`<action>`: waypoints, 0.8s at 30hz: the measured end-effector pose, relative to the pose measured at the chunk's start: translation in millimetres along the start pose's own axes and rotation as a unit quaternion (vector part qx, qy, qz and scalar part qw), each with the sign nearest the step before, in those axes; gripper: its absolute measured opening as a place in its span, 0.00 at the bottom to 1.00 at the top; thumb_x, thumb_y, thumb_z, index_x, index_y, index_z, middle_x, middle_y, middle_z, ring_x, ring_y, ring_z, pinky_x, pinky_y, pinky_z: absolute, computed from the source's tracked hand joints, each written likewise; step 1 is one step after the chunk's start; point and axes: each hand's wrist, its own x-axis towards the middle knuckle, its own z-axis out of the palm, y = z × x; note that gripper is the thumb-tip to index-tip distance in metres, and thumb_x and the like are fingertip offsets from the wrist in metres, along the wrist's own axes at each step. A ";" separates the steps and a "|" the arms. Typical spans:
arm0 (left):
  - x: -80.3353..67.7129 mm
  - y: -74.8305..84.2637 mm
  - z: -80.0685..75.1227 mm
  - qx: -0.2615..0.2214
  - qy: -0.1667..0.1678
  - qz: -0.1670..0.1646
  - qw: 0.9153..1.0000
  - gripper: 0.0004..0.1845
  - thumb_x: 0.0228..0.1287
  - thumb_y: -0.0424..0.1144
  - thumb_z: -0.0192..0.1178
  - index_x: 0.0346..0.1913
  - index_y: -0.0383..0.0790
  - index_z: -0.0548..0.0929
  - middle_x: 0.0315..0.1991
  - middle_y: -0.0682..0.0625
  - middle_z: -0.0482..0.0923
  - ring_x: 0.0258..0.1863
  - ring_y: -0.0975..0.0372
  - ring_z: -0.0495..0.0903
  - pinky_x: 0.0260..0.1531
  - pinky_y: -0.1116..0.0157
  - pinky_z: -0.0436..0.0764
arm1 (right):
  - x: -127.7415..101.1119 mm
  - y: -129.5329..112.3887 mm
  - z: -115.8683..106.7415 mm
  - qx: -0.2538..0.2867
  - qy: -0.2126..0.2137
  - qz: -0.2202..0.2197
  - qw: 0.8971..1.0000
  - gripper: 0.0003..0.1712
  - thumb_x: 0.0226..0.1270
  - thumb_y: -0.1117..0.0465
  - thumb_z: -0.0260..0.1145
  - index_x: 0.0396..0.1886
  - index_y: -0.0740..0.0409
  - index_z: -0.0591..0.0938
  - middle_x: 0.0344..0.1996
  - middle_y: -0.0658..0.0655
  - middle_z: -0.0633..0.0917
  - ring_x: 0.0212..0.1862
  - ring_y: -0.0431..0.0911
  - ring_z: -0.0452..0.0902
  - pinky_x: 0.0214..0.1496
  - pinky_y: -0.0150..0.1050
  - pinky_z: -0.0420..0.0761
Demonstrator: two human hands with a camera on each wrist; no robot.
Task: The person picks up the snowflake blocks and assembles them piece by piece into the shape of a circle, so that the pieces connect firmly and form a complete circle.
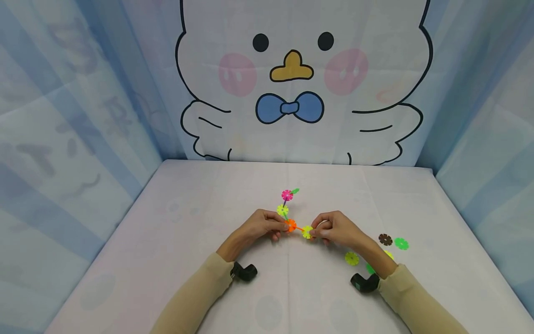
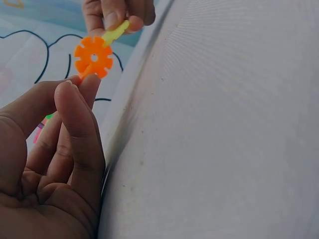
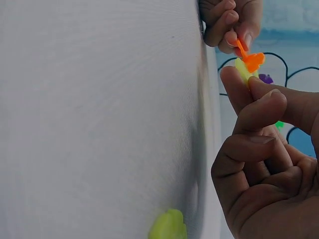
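Note:
My left hand [image 1: 263,224] pinches an orange notched disc [image 1: 291,225] between thumb and fingertips. Another orange disc [image 2: 93,56], face-on in the left wrist view, links it to a yellow disc [image 1: 307,232]. That yellow disc is pinched at its edge by my right hand [image 1: 340,228], thumb against forefinger. From the left hand's disc the chain runs away across the table: a second yellow disc [image 1: 282,210], a purple piece [image 1: 285,203] seen edge-on, a pink disc [image 1: 287,195] and a green one [image 1: 295,191] at the far end.
Loose discs lie on the white-covered table [image 1: 167,208] around my right forearm: a brown one [image 1: 385,239], a green one [image 1: 402,243] and a yellow one [image 1: 352,259], with others partly hidden under the arm. A printed curtain [image 1: 288,139] rises behind the table's far edge.

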 end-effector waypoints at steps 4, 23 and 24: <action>0.4 -0.5 -1.1 -0.004 -0.003 0.000 1.000 0.13 0.55 0.40 0.72 0.41 0.35 0.87 0.29 0.49 0.86 0.19 0.64 0.76 0.23 0.71 0.80 | -0.1 -0.9 1.0 -0.001 0.005 0.004 1.000 0.09 0.62 0.63 0.69 0.39 0.63 0.82 0.30 0.60 0.90 0.21 0.42 0.73 0.23 0.33 0.73; -0.4 1.2 0.7 -0.014 0.003 -0.002 1.000 0.10 0.58 0.37 0.70 0.40 0.35 0.86 0.26 0.50 0.83 0.20 0.65 0.76 0.24 0.71 0.80 | 1.4 -0.7 5.0 0.002 0.010 0.007 1.000 0.09 0.62 0.64 0.68 0.41 0.63 0.81 0.31 0.60 0.90 0.21 0.43 0.74 0.23 0.33 0.74; -0.3 1.3 0.8 -0.015 0.004 -0.001 1.000 0.10 0.59 0.37 0.69 0.41 0.35 0.85 0.26 0.50 0.82 0.20 0.65 0.76 0.24 0.71 0.80 | 1.4 -0.9 5.0 0.000 0.010 0.007 1.000 0.09 0.62 0.64 0.68 0.41 0.62 0.81 0.31 0.60 0.90 0.21 0.43 0.74 0.24 0.33 0.75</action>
